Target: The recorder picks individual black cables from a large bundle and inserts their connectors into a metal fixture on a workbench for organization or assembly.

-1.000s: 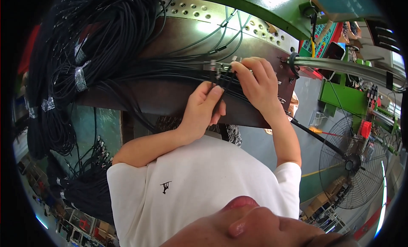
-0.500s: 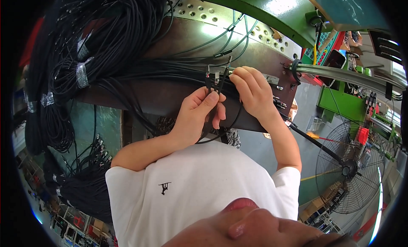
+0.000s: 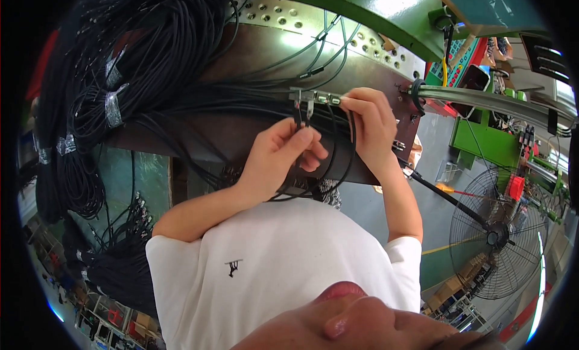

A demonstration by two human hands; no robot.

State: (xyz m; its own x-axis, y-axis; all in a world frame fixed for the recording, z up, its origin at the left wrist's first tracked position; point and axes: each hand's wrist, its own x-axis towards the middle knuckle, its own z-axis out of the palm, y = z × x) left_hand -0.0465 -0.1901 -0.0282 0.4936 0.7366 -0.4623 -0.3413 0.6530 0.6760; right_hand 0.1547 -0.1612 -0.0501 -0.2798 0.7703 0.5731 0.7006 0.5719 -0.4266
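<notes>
My left hand (image 3: 278, 152) pinches black cable ends (image 3: 297, 112) between thumb and fingers, with their metal connectors pointing up and away from me. Just past those tips lies a small metal strip (image 3: 322, 98) with bright connector-like pieces along it. At the right end of the strip, my right hand (image 3: 373, 124) is closed, thumb against fingertips, on a black cable (image 3: 353, 128). The cable end itself is hidden in the fingertips. From both hands, thin black cables loop down toward my shirt.
Large bundles of black cable (image 3: 163, 54), tied with clear wrap (image 3: 113, 109), cover the left of the brown bench (image 3: 253, 54). A green machine frame (image 3: 362, 12) stands beyond. At right are a metal conduit (image 3: 482, 98) and a floor fan (image 3: 497, 234).
My right hand has moved slightly right, with a cable now looping down from it. The connectors in my left hand have come against the metal strip, which shows more clearly.
</notes>
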